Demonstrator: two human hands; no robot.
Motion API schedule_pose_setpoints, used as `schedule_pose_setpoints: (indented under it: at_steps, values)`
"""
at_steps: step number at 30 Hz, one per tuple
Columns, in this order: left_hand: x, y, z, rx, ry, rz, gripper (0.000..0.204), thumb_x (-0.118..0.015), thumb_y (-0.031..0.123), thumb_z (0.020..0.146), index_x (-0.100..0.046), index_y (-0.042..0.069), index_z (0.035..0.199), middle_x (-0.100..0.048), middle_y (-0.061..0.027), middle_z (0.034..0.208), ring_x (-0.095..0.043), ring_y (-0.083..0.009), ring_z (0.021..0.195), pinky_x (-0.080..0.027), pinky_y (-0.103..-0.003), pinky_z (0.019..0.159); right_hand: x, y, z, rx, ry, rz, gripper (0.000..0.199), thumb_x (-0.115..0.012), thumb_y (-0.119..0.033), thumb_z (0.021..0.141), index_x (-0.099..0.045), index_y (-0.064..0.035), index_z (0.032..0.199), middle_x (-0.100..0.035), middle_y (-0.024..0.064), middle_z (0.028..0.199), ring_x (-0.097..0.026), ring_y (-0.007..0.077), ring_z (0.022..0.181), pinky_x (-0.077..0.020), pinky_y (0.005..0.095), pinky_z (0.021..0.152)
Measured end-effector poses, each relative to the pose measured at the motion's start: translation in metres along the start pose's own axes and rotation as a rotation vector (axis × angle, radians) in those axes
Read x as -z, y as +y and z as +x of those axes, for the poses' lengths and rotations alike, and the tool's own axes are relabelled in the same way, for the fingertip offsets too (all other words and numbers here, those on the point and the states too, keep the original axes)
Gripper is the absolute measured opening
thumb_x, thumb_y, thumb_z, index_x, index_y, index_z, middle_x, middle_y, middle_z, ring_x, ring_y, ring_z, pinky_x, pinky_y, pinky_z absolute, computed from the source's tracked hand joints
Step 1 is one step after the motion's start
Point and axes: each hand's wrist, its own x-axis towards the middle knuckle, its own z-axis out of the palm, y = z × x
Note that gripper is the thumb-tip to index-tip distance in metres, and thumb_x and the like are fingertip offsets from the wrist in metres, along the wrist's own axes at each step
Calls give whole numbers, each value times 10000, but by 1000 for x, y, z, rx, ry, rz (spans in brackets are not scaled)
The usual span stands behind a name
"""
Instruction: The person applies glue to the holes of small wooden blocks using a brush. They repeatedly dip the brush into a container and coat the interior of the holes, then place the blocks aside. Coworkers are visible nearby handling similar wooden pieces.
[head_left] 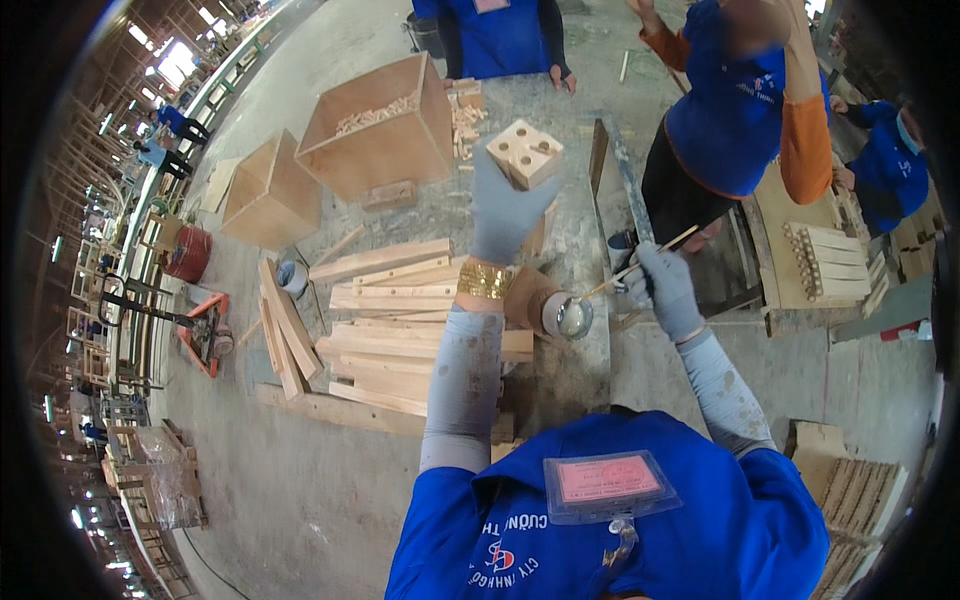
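Note:
My left hand (505,213), in a grey glove with a gold band at the wrist, is raised and closed around a pale wooden block (536,166). Several round holes show in the block's upper face. My gloved right hand (668,290) is closed on a thin stick (684,238); its lower end reaches to the rim of a small can (553,313) holding something whitish. Whether that end has bristles is too small to tell. The can stands beside my left forearm, next to a brown box-like piece (527,296).
Long wooden slats (390,352) lie left of my left forearm. Beyond are a large plywood box (375,160) with small wooden pieces inside and a smaller box (268,200). Co-workers in blue stand across and at right, near a table (785,212) of slotted wooden parts. An orange pallet jack (207,335) stands left.

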Motion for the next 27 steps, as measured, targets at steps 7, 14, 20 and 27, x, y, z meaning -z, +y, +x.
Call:
schedule_pose_setpoints:
  at_steps: [7,14,20,27]
  values:
    - [-3,4,2,85,-16,-21,642,-752,67,660,-363,0,1166,-505,-114,1089,-536,-165,990,-475,-314,841,-62,-163,11,570,-51,-63,237,-540,-244,932,-591,-17,883,-589,16,649,-524,28,535,-399,164,479]
    - [1,6,0,48,3,41,664,-773,124,655,-370,1,1169,-526,-121,1080,-548,-178,977,-474,-318,844,-126,-209,30,818,-206,-490,281,-608,-252,886,-638,27,880,-624,50,669,-566,63,573,-437,219,522]
    - [2,-3,-1,68,21,75,671,-779,141,649,-377,-2,1167,-531,-131,1081,-555,-181,969,-482,-324,822,-141,-199,53,1006,-317,-703,284,-625,-261,870,-632,19,821,-605,101,614,-585,115,545,-430,270,502]
    - [2,6,-1,109,13,179,662,-784,167,646,-390,2,1152,-547,-147,1064,-566,-209,961,-484,-344,820,-154,-206,46,1194,-352,-980,303,-613,-289,862,-615,2,777,-567,153,602,-574,276,517,-422,341,489]
